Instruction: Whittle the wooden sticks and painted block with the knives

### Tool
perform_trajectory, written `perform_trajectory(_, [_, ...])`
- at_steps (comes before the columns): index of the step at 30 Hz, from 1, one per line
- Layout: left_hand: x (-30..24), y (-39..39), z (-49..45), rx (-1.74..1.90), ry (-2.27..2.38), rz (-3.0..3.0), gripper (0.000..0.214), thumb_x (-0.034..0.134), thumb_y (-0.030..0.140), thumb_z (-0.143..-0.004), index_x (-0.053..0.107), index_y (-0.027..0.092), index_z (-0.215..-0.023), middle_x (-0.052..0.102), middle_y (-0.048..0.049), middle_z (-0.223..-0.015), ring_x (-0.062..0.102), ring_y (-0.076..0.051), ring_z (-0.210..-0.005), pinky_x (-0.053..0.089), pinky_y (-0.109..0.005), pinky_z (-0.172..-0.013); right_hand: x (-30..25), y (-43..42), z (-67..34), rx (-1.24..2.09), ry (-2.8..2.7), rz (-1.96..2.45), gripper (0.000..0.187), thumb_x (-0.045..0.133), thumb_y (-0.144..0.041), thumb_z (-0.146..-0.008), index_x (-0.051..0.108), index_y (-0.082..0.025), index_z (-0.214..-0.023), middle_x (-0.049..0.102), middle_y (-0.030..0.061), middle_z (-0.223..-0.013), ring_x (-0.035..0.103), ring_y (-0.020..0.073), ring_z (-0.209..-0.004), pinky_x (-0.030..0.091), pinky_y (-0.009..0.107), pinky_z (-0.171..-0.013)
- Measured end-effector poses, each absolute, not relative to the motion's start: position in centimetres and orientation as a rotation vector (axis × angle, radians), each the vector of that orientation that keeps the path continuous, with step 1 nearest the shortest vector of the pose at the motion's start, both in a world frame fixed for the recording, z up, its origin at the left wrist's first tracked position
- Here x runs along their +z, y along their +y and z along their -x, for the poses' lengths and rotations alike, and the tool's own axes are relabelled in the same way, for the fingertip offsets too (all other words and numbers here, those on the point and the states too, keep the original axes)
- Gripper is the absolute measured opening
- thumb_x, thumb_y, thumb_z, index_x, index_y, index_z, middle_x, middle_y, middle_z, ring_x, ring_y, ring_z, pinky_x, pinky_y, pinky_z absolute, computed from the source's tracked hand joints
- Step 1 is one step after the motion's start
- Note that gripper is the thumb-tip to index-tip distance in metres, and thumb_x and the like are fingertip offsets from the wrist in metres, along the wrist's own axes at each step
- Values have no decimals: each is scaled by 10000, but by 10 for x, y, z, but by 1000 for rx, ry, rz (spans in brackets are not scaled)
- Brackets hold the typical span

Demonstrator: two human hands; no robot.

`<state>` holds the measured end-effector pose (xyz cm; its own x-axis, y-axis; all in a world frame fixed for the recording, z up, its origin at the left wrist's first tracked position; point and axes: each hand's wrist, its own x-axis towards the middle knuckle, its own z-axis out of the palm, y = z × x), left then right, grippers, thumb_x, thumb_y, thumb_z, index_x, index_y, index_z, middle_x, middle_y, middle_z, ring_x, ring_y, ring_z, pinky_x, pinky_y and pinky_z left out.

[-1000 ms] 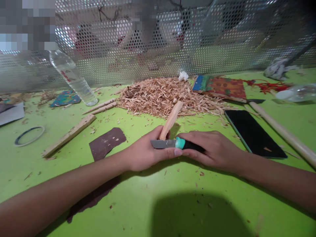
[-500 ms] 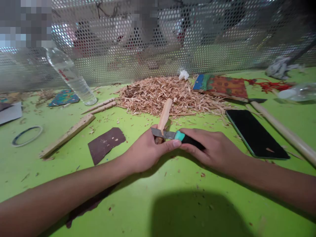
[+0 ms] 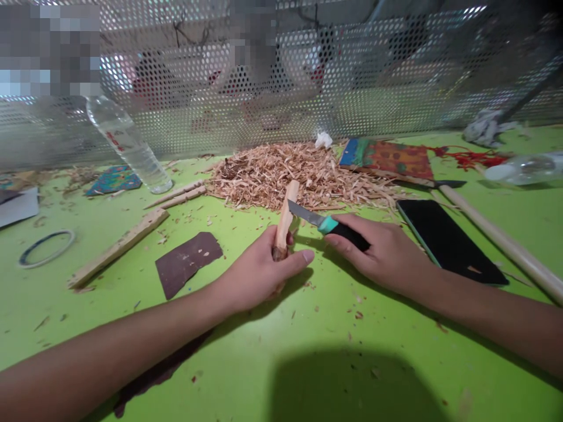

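Wood stick (image 3: 285,218): one, left hand (image 3: 259,272); one knife (image 3: 328,224), right hand (image 3: 385,252).

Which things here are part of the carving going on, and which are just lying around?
In use: wooden stick in left hand; knife in right hand; shavings pile.
Lying about: phone, water bottle, sandpaper, wooden slat.

bright, even light falls from above onto the green table (image 3: 79,316); a broad dark shadow lies on its near edge; a softer one sits under my left hand (image 3: 259,272); the perforated screen (image 3: 396,88) glares white in patches; the edges bow; the top right corner dims; everything behind the screen is blurred
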<state>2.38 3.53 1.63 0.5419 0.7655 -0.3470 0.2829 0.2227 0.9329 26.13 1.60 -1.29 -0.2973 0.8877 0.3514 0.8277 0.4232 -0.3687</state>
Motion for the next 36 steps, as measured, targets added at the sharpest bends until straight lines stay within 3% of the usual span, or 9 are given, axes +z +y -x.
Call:
perform_trajectory(5, [16,37,-21,377,922,-1368,482,750,430,-875,376,238,-1111,488,102,-656,459,-68,-432,418,-192,-381,-12,15,-261,201,-2177,1433,340,476,-504,-1044,666,-227,-1099,770,45,-894,708,210,-698,451,275,-576])
perform_trajectory(9, [15,42,-14,303,846,-1368,621,778,353,-858,333,232,-1274,510,48,-852,600,-111,-623,582,-315,-594,-10,15,-260,220,-2169,1420,332,479,-498,-1043,669,-228,-1068,750,28,-835,689,198,-663,440,271,-569])
perform_trajectory(12, [13,46,-9,257,748,-1343,648,753,306,-882,291,249,-1333,496,32,-920,631,-135,-735,599,-382,-715,-10,15,-260,221,-2162,1432,345,476,-510,-1041,672,-226,-1060,737,21,-799,676,194,-639,420,266,-550])
perform_trajectory(16, [11,47,-10,324,624,-1177,609,685,172,-904,296,269,-1363,492,43,-929,660,-116,-771,606,-348,-773,-9,15,-260,252,-2157,1430,338,480,-502,-1044,668,-229,-1110,749,19,-833,686,190,-658,433,264,-571])
perform_trajectory(20, [13,46,-12,317,653,-1167,606,698,278,-924,286,269,-1368,569,24,-896,706,-155,-690,613,-274,-577,-8,15,-259,249,-2156,1406,325,485,-494,-1047,666,-230,-1102,757,25,-843,693,193,-666,445,265,-580])
perform_trajectory(23, [16,48,-10,216,724,-1307,617,717,430,-918,303,250,-1338,593,51,-728,546,-88,-446,425,-152,-353,-9,15,-259,251,-2171,1394,311,486,-488,-1049,662,-233,-1077,756,24,-842,690,189,-660,448,264,-580])
perform_trajectory(26, [17,49,-9,172,772,-1386,629,751,421,-892,332,245,-1326,551,96,-609,378,-44,-377,316,-129,-333,-12,15,-260,235,-2188,1364,306,483,-473,-1052,653,-225,-1115,777,48,-937,718,206,-750,472,275,-633])
perform_trajectory(31, [12,45,-10,266,819,-1376,806,839,401,-807,321,259,-1408,474,110,-647,421,-60,-425,352,-148,-357,-15,12,-262,314,-2353,1159,316,511,-470,-1037,653,-212,-1154,778,58,-957,722,200,-781,476,277,-665])
perform_trajectory(36, [8,44,-9,285,775,-1287,909,844,397,-810,230,325,-1476,538,75,-773,438,-49,-444,376,-157,-374,-15,12,-262,363,-2464,993,312,511,-470,-1039,647,-211,-1147,758,40,-888,706,185,-763,453,272,-668])
